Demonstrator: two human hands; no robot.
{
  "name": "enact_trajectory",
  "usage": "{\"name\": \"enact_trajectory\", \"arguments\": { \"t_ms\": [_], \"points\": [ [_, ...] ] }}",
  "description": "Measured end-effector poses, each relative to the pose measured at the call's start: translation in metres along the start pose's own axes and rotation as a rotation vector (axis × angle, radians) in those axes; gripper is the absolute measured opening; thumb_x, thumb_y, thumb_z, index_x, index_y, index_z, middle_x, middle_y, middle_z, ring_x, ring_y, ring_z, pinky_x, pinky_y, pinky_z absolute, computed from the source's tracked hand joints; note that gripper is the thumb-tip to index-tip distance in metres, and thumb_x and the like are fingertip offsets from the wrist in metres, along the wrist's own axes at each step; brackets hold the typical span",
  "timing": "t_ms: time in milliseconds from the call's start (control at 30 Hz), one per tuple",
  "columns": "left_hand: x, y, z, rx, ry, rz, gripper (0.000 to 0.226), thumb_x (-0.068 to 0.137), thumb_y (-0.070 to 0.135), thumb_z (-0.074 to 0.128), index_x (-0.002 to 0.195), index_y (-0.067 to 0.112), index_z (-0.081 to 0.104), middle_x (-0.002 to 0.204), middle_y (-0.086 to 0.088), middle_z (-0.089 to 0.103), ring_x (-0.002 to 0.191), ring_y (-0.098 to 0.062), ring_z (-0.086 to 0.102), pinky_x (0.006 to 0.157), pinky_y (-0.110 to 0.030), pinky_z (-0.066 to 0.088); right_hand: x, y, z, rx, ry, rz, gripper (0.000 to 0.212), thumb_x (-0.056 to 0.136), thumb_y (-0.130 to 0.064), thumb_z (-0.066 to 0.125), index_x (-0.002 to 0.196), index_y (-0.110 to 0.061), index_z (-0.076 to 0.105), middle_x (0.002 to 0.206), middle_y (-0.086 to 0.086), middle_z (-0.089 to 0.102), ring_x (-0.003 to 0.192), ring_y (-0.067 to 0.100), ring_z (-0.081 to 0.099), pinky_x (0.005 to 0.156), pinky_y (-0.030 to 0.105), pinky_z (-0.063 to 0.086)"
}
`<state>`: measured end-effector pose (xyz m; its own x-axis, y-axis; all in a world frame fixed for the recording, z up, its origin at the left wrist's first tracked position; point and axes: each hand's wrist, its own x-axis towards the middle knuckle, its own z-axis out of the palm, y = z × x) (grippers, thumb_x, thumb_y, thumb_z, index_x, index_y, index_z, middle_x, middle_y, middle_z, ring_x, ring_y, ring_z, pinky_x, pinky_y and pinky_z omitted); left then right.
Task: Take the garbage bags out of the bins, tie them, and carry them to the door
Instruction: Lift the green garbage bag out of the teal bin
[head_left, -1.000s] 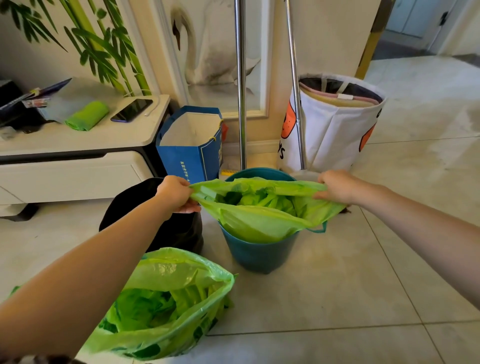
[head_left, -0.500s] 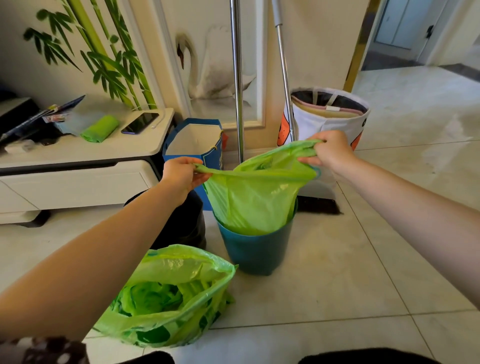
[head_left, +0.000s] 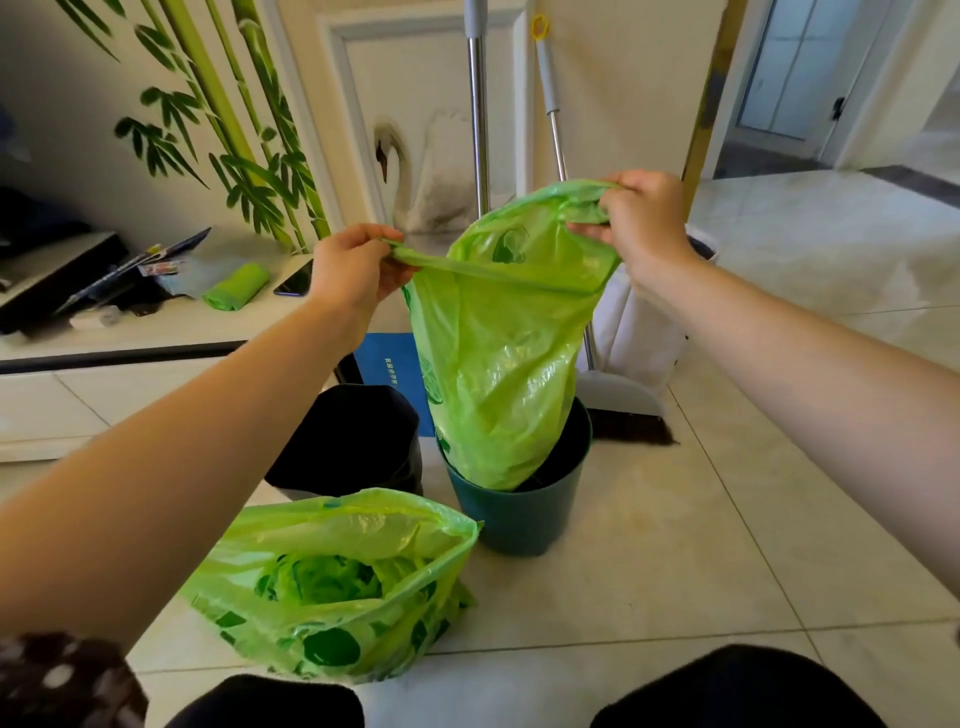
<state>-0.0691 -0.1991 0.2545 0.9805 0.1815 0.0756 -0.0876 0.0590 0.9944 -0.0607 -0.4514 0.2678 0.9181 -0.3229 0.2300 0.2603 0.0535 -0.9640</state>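
Pale floor tiles (head_left: 649, 561) run back to a wall painted with bamboo and a swan, where two metal poles lean and a low white desk (head_left: 171, 332) carries a phone, a rolled green cloth and some clutter.

Risk first. The green garbage bag (head_left: 498, 343) hangs stretched between both hands, its lower end not yet out of the teal bin (head_left: 519, 514). If it is pulled sideways rather than straight up, I'd expect the bag to drag on the rim and tip the bin, which looks light. The plastic looks thin and is pulled taut along the top edge, so a sharp tug could tear it at the pinched corners. Its mouth is open, so tilting it could spill whatever is inside. A second green bag (head_left: 332, 587) sits untied on the floor close in front of the person's knees, beside a black bin (head_left: 348, 436), and a careless step could catch it.

Both arms reach forward, nearly straight. The left hand (head_left: 353, 270) has its fingers curled tight round a bunched corner of the bag's rim, knuckles up. The right hand (head_left: 644, 218) is higher and farther out, pinching the opposite corner with thumb and fingers closed on the plastic, so the rim slants upward to the right.
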Motion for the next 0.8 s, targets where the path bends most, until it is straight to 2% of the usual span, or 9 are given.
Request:
{"name": "enact_trajectory", "arguments": {
  "t_ms": [67,200,500,600,667,733,800],
  "points": [
    [-0.012,0.012,0.001,-0.006,-0.017,0.037,0.031,0.093,-0.005,0.039,0.078,0.009,0.062,0.074,-0.008,0.062,0.068,-0.017,0.066,0.066,-0.023,0.055,-0.007,-0.01,0.0,-0.003,0.014,-0.049,0.028,0.081,0.011,0.042,0.065,-0.004,0.06,0.079,0.016,0.058,0.069,0.024,0.067,0.062,0.03,0.059],
    [-0.035,0.036,0.002,-0.046,-0.025,0.107,0.032,0.093,-0.008,0.036,0.077,0.009,0.058,0.073,-0.008,0.058,0.066,-0.016,0.062,0.071,-0.026,0.057,-0.023,-0.032,-0.003,0.01,0.041,-0.162,0.027,0.076,0.006,0.048,0.052,-0.007,0.05,0.061,0.005,0.046,0.063,0.018,0.06,0.06,0.031,0.058],
    [-0.074,0.082,-0.006,-0.146,-0.073,0.186,0.031,0.092,-0.007,0.038,0.077,0.008,0.061,0.075,-0.007,0.059,0.066,-0.017,0.064,0.077,-0.029,0.057,-0.056,-0.087,-0.015,0.002,0.07,-0.267,0.025,0.074,0.001,0.046,0.057,-0.012,0.059,0.063,0.008,0.056,0.063,0.025,0.065,0.055,0.031,0.056],
    [-0.09,0.085,-0.001,-0.127,-0.145,0.17,0.03,0.091,-0.007,0.039,0.076,0.008,0.06,0.075,-0.007,0.058,0.068,-0.019,0.063,0.074,-0.028,0.056,-0.071,-0.097,-0.023,-0.042,0.078,-0.284,0.028,0.071,0.0,0.047,0.048,-0.016,0.053,0.049,0.0,0.048,0.048,0.02,0.056,0.045,0.025,0.047],
    [-0.102,0.082,0.003,-0.101,-0.186,0.145,0.03,0.091,-0.006,0.039,0.076,0.008,0.06,0.074,-0.007,0.058,0.067,-0.018,0.063,0.073,-0.027,0.055,-0.085,-0.098,-0.028,-0.086,0.08,-0.297,0.03,0.07,0.0,0.047,0.045,-0.016,0.045,0.045,0.001,0.039,0.043,0.019,0.045,0.041,0.022,0.037],
    [-0.113,0.075,0.006,-0.088,-0.2,0.117,0.03,0.091,-0.007,0.039,0.075,0.008,0.059,0.072,-0.008,0.057,0.063,-0.017,0.062,0.07,-0.026,0.055,-0.097,-0.097,-0.034,-0.115,0.072,-0.332,0.03,0.066,0.001,0.047,0.045,-0.017,0.034,0.046,-0.001,0.026,0.045,0.015,0.029,0.043,0.02,0.021],
    [-0.121,0.065,0.009,-0.066,-0.192,0.082,0.031,0.091,-0.007,0.038,0.073,0.008,0.059,0.066,-0.007,0.057,0.058,-0.017,0.061,0.063,-0.024,0.055,-0.108,-0.095,-0.038,-0.132,0.044,-0.353,0.034,0.064,0.002,0.046,0.046,-0.019,0.026,0.043,-0.009,0.016,0.047,0.011,0.017,0.047,0.024,0.012]
  ]
}}
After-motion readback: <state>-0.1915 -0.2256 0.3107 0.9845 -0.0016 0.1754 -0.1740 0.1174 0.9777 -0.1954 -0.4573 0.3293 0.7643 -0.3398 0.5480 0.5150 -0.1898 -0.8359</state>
